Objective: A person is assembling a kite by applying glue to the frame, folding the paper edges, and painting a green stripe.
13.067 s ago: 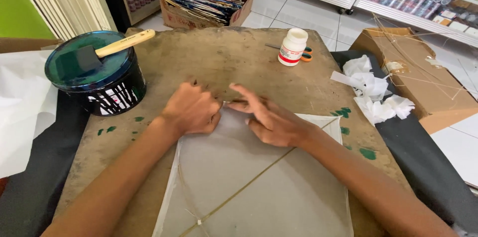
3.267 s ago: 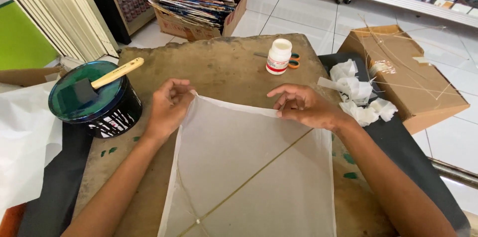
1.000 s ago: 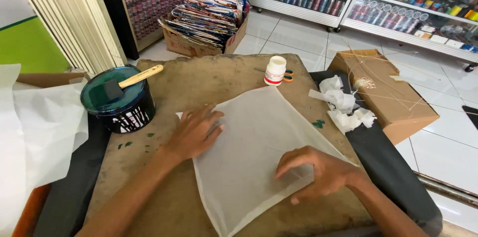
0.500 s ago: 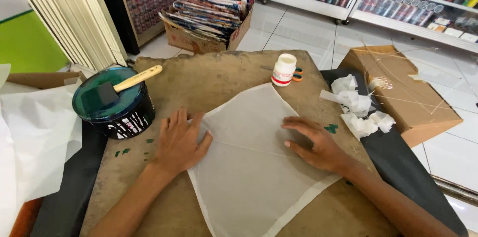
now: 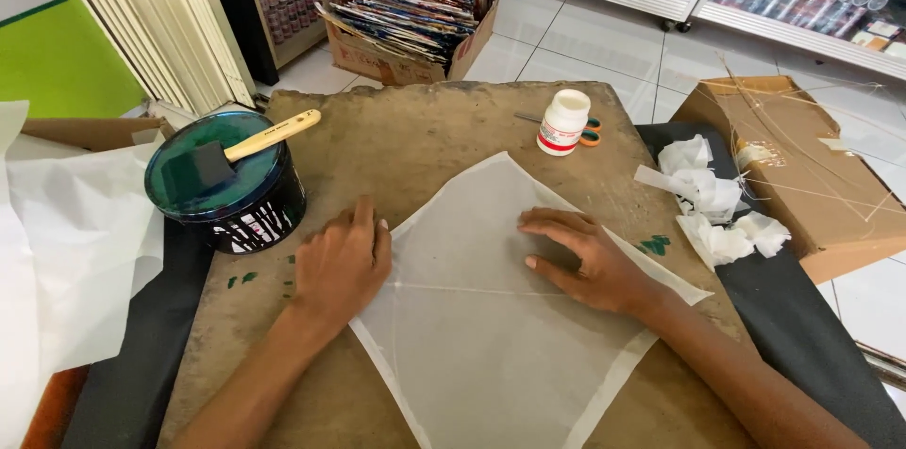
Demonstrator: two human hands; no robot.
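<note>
Paper sheet (image 5: 491,336), one, white and diamond-shaped, lies flat on the brown surface (image 5: 425,133), one corner pointing away from the person. The left hand (image 5: 342,265) rests open, palm down, on its left corner; the right hand (image 5: 590,256) lies flat, fingers spread, on its right half. Neither grips anything. One thin stick runs crosswise between them. One paint tub (image 5: 225,183) with one brush (image 5: 241,147) stands left; one white bottle (image 5: 563,122) beyond.

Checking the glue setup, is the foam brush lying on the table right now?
No, the foam brush rests on the lid of the dark tub, its wooden handle sticking out past the rim.
</note>
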